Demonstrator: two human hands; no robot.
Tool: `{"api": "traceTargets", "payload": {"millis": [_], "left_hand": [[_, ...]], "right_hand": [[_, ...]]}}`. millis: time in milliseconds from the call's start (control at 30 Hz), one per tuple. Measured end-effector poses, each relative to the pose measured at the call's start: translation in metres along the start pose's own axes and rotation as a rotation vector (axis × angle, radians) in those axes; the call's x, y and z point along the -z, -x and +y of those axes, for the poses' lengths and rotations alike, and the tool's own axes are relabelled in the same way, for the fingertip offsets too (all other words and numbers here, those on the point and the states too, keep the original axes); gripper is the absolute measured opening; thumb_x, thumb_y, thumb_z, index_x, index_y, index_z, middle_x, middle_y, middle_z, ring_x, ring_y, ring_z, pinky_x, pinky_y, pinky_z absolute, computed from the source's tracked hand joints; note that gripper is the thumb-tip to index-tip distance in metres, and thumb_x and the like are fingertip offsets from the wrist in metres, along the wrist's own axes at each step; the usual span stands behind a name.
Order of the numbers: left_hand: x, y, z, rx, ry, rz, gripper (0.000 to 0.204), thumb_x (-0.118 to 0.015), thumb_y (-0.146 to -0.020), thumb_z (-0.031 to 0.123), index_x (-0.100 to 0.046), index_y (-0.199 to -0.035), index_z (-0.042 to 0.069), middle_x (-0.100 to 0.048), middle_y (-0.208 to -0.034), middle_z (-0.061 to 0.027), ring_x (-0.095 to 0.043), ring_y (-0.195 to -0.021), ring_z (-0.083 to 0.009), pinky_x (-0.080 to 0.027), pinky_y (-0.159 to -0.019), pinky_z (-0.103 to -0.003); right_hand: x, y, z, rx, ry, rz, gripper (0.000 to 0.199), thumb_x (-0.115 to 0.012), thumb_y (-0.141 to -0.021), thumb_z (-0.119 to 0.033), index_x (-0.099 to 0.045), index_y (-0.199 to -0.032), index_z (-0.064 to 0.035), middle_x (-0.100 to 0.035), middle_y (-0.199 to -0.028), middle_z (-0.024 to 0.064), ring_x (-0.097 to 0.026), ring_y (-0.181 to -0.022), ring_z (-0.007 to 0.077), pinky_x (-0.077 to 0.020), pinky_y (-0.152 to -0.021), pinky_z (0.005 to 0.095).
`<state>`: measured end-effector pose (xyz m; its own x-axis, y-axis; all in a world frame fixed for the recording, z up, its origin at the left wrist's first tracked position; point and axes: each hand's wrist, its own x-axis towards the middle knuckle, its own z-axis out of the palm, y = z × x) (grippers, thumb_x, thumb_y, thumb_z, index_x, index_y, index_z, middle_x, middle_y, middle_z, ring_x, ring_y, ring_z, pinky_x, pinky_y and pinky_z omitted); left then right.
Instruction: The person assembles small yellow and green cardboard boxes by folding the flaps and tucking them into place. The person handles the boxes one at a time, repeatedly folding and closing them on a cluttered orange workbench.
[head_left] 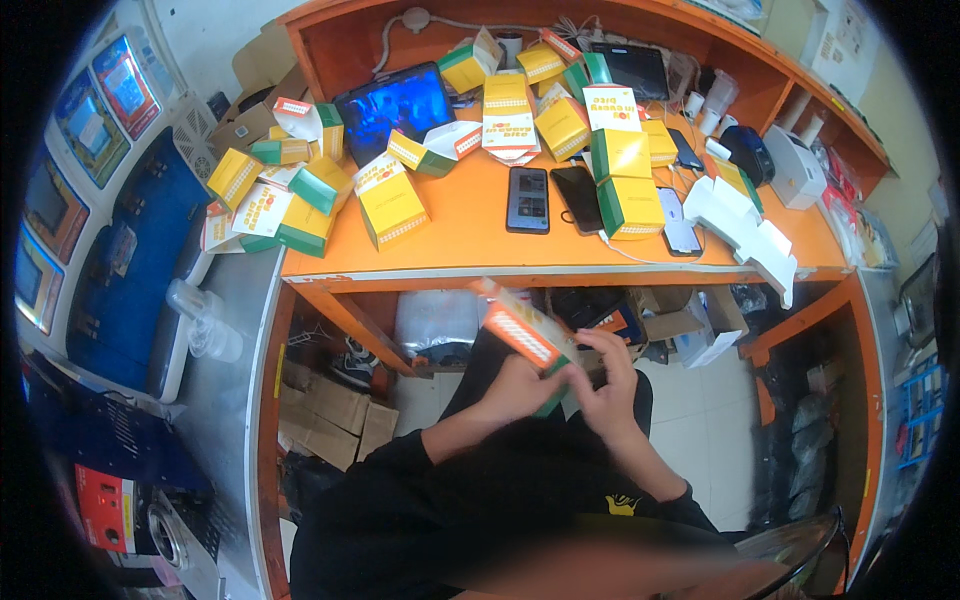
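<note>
Above my lap, at the front of the orange table, I hold a partly folded cardboard food box (528,338) tilted between both hands. It has an orange and white patterned side and green parts near my fingers. My left hand (515,390) is closed on its lower left side. On its right edge, my right hand (608,388) grips with the thumb on the near face and the fingers bent behind. The box's far end is blurred and its underside is hidden.
Several yellow, green and white boxes (395,208) lie piled on the orange table (470,245). Among them are a tablet (400,105), phones (528,200) and a white carton (735,225). Clear plastic cups (208,320) lie on the metal counter at left. Flattened cardboard (335,415) rests below.
</note>
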<state>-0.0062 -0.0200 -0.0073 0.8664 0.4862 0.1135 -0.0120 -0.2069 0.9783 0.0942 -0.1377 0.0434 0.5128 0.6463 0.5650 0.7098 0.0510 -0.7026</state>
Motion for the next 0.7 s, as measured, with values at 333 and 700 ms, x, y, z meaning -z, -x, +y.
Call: {"api": "traceTargets", "payload": {"millis": [333, 700], "left_hand": [[0.011, 0.000, 0.013, -0.119, 0.062, 0.075, 0.018, -0.055, -0.098, 0.017, -0.061, -0.100, 0.000, -0.066, -0.097, -0.0092, -0.063, -0.092, -0.0163, -0.050, -0.084, -0.031], [0.015, -0.004, 0.014, 0.140, 0.927, 0.167, 0.020, -0.043, -0.104, 0.022, -0.050, -0.108, 0.004, -0.060, -0.106, -0.0086, -0.063, -0.100, -0.0183, -0.053, -0.092, -0.038]], "right_hand": [[-0.001, -0.009, 0.006, 0.037, 0.012, -0.019, 0.028, -0.067, -0.079, 0.003, -0.070, -0.105, -0.0061, -0.070, -0.101, 0.0119, -0.068, -0.094, 0.0286, -0.0543, -0.082, 0.0340], [-0.001, -0.006, 0.000, 0.077, -0.014, -0.071, 0.020, -0.071, -0.077, 0.000, -0.068, -0.097, -0.0046, -0.070, -0.097, 0.0106, -0.069, -0.086, 0.0256, -0.0551, -0.074, 0.0328]]}}
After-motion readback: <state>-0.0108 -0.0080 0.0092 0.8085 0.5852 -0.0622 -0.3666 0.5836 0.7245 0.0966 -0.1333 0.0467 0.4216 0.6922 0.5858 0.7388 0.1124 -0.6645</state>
